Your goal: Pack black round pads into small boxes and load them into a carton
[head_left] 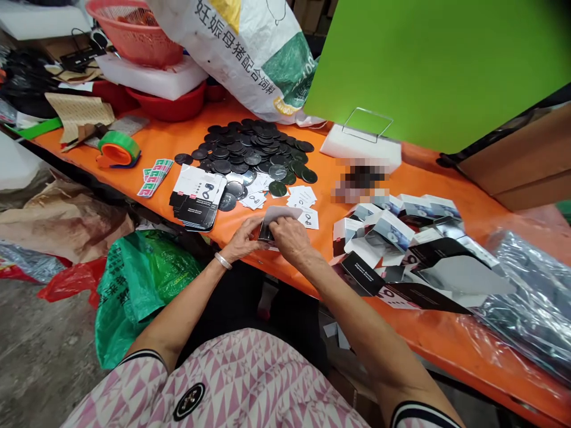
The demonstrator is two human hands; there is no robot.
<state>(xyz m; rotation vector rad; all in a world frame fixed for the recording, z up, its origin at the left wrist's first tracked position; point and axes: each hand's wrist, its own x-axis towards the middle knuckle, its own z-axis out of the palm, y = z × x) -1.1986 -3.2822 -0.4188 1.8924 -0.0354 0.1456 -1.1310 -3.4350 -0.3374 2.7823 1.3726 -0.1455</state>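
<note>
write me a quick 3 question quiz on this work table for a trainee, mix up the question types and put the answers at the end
1. True or false: the pink basket rests on a white foam slab.

2. Which wrist wears the silver bracelet: (a) left, (b) right, (c) both?

3. Fill in the blank: the left hand and the right hand are both at a small open ____.

Key: 1. true; 2. a; 3. box

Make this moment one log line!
left hand: holds small box | right hand: at box's opening | nearby: printed cards, black discs | right side: open boxes
</note>
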